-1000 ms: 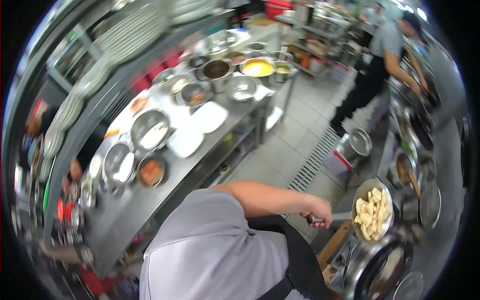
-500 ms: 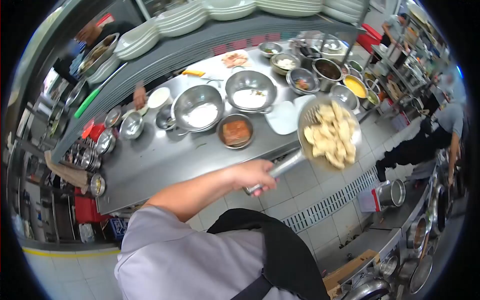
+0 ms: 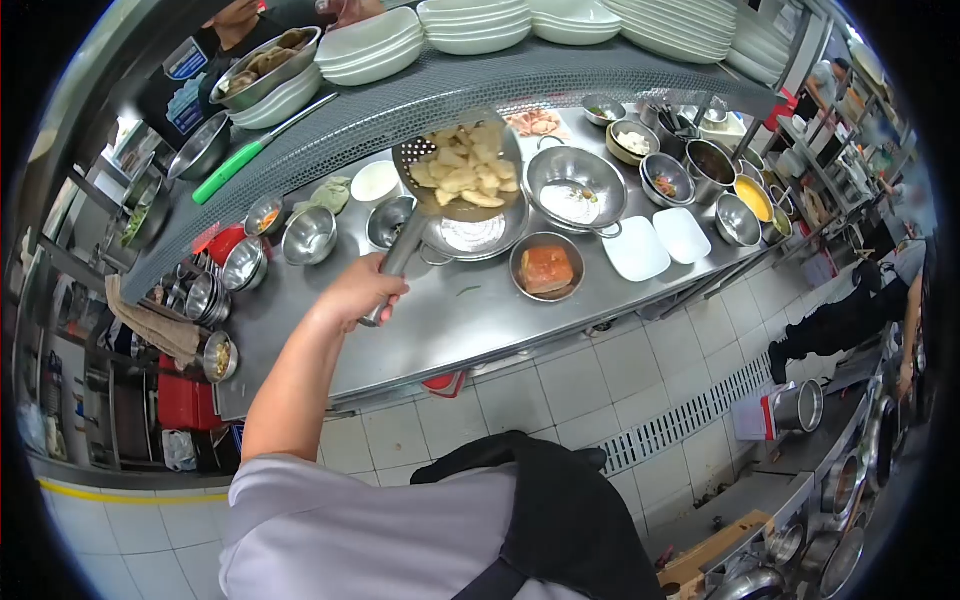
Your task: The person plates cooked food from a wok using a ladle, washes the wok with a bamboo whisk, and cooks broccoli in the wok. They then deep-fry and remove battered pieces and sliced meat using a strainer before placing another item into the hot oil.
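My left hand (image 3: 364, 290) is closed around the handle of a perforated metal skimmer (image 3: 404, 248). Pale yellow cut food pieces (image 3: 464, 178) are heaped in its bowl. The skimmer is over a two-handled metal bowl (image 3: 488, 241) and hides much of it; whether they touch I cannot tell. Right of that stands a similar bowl (image 3: 572, 176) with a few scraps at the bottom. In front, a smaller bowl (image 3: 518, 283) holds a reddish-brown block of what looks like meat (image 3: 546, 268). My right hand is out of view.
A metal shelf (image 3: 440, 92) carrying stacked white dishes (image 3: 370, 48) crosses above the steel table (image 3: 420, 350). White square plates (image 3: 637, 250) lie at the table's right. A green-handled tool (image 3: 228, 174) rests on the shelf. Another person (image 3: 850, 310) is at the right, beside pots.
My left hand has swung the loaded skimmer leftward, from beyond the table's front edge to over the left metal bowl. My view has shifted, and the co-worker's hand behind the table has left its spot.
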The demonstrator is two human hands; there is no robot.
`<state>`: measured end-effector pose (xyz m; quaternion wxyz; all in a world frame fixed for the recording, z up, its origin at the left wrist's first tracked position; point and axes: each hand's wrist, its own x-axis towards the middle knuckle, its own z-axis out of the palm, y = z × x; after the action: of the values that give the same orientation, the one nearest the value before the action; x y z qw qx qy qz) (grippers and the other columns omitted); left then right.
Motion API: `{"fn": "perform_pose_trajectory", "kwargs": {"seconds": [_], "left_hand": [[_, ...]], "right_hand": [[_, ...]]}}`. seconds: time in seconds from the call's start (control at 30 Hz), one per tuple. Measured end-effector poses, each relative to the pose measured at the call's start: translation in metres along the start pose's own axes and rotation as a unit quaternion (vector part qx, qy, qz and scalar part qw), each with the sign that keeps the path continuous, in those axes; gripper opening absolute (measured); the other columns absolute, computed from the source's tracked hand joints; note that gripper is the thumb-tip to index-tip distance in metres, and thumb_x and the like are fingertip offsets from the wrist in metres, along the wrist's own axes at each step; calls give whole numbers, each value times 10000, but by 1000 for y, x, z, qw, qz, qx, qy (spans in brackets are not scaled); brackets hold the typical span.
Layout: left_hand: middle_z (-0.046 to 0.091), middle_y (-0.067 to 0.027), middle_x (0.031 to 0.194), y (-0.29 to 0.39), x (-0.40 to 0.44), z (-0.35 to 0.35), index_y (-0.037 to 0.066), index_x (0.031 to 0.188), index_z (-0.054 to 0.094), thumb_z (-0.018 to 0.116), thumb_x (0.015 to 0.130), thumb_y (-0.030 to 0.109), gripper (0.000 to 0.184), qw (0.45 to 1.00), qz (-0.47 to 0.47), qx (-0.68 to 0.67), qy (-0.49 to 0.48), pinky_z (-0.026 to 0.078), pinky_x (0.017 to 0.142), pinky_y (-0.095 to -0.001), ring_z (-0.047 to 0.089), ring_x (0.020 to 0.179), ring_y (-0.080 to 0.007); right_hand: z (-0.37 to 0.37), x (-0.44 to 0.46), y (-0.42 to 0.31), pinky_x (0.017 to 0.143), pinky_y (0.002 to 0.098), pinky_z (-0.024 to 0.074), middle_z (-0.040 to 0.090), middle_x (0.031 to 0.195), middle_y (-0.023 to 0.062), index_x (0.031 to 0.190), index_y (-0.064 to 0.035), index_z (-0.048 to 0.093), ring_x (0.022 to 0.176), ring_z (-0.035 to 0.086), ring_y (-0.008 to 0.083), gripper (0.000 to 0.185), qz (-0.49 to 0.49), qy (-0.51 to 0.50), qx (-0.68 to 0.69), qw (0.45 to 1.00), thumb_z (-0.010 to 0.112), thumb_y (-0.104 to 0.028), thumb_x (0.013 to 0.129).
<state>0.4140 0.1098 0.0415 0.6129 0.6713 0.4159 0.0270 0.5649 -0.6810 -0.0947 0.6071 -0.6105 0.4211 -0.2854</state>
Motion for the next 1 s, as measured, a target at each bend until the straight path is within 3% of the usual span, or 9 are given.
{"fn": "perform_pose_trajectory", "kwargs": {"seconds": [0.3,0.4,0.47,0.6,0.67,0.7,0.77,0.87,1.0], "left_hand": [[569,-143,637,-46,29,-16,-62,979,522,554,720,71,293,954,30,245,172,431,403,-348,563,433,-203],[600,-219,706,-53,36,-15,-79,1044,516,543,723,92,365,892,135,347,257,476,493,-381,597,473,-257],[610,-296,858,-43,27,-8,-67,1036,495,548,735,131,364,880,121,349,298,454,770,-478,571,860,-471],[618,-264,799,-33,19,-8,-72,1026,492,550,741,115,346,848,186,375,326,493,651,-451,624,718,-401],[598,-169,697,-17,6,-3,-57,1007,498,555,752,89,299,956,71,176,224,475,481,-369,600,522,-262],[598,-169,697,-21,8,-3,-57,1007,498,555,752,89,299,957,73,179,219,475,481,-369,600,522,-262],[515,-59,614,-34,14,-5,-34,1010,491,567,761,68,280,990,64,-25,119,381,364,-278,480,397,-130],[465,-24,584,-29,-6,6,-16,1031,478,575,757,57,299,984,21,-176,9,340,352,-262,430,376,-117],[452,-32,566,-27,-12,23,-11,1049,468,616,740,56,349,968,-1,-195,-156,323,315,-254,417,352,-111]], "right_hand": [[-27,0,0,712,298,425,535,1022,55,1156,-105,510,864,509,169,345,-8,21,0,1000,516,-326,891],[-36,1,1,699,294,425,535,1008,51,1145,-105,516,849,507,166,338,-7,31,-2,1000,516,-329,892],[-44,2,2,691,291,426,535,999,49,1137,-104,520,840,506,165,333,-7,41,1,999,517,-330,892],[-62,10,2,673,285,426,534,981,45,1122,-104,529,820,504,161,325,-8,58,1,998,517,-334,893],[-75,18,1,664,282,427,534,972,42,1114,-104,533,810,503,159,321,-8,70,3,997,517,-336,894],[-83,22,0,660,281,427,534,968,41,1110,-104,535,806,502,158,319,-8,77,3,997,517,-337,894],[-108,31,0,651,278,427,534,959,39,1103,-104,539,796,501,156,315,-9,95,4,995,517,-339,894],[-155,56,0,638,273,427,533,945,35,1091,-103,545,781,499,153,310,-10,125,14,992,518,-342,895],[-231,120,2,621,268,428,533,927,31,1076,-103,553,762,497,150,304,-7,138,49,989,518,-346,896]]}}
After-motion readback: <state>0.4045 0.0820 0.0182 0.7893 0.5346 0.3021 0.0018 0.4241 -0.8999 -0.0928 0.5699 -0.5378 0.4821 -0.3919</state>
